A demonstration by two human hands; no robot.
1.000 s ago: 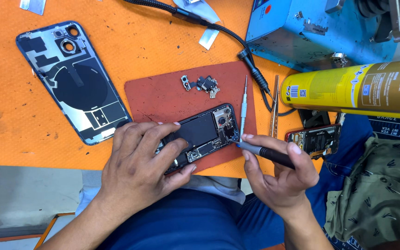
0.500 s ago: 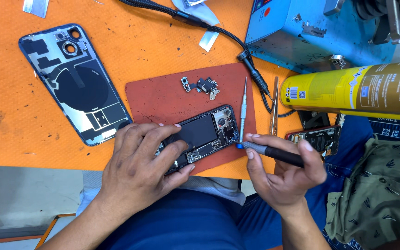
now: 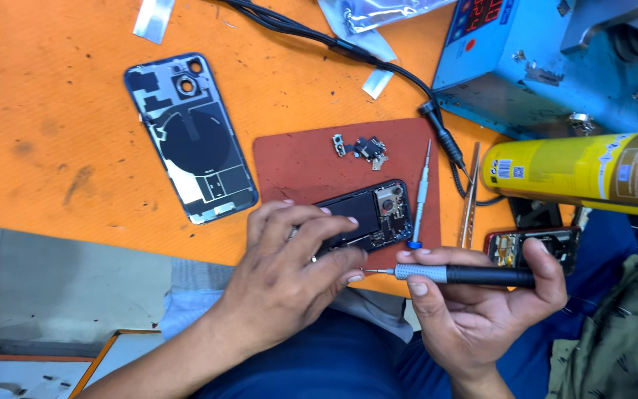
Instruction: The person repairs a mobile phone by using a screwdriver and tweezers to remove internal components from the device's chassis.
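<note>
An opened dark phone body (image 3: 369,214) lies on a red-brown mat (image 3: 304,159) at the near edge of the orange table. My left hand (image 3: 293,270) rests on its near end and holds it down. My right hand (image 3: 481,303) grips a black-handled precision screwdriver (image 3: 452,274), held level, its thin tip pointing left toward my left fingers just below the phone. A second screwdriver (image 3: 421,193) with a silver shaft and blue cap lies on the mat to the right of the phone. Small loose parts (image 3: 363,148) sit at the mat's far side.
The phone's back cover (image 3: 190,137) lies inner side up, left of the mat. A yellow spray can (image 3: 577,174) lies on its side at right, a blue machine (image 3: 548,59) behind it. Black cable (image 3: 378,59), metal tweezers (image 3: 471,193) and another opened phone (image 3: 533,244) are nearby.
My right hand has drawn the black screwdriver down and toward me, turning it level with its tip just below the phone. My left hand stays on the phone.
</note>
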